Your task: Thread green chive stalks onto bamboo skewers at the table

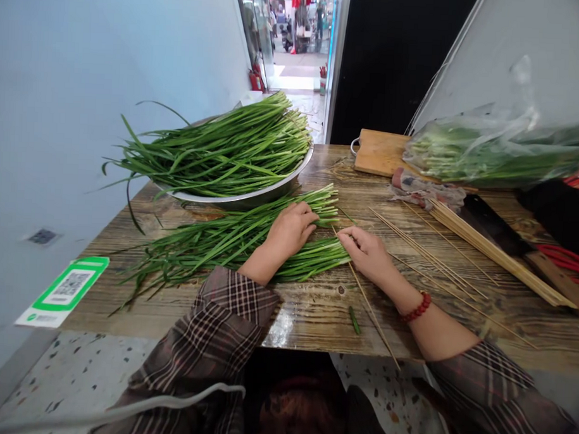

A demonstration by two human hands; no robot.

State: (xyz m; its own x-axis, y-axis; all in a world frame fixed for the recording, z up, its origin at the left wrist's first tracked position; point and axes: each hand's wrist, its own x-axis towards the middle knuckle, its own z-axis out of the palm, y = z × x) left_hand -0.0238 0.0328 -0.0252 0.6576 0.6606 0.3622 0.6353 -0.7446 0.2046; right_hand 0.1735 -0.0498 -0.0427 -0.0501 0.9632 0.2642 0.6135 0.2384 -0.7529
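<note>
Garlic chives [222, 240] are lying beneath the left hand [293, 228], their long axis running sideways, pale cut ends pointing toward the right hand's side and leafy tips trailing leftward. The left hand is resting palm-down across them; whether it is gripping, I cannot tell. The right hand [364, 252] is pinching a bamboo skewer [374, 317] near its far end, the shaft slanting back below that hand. Beyond the left hand, a metal bowl [266, 195] is holding heaped chives; beyond the right, a clear plastic bag [515, 149] is enclosing green stalks.
</note>
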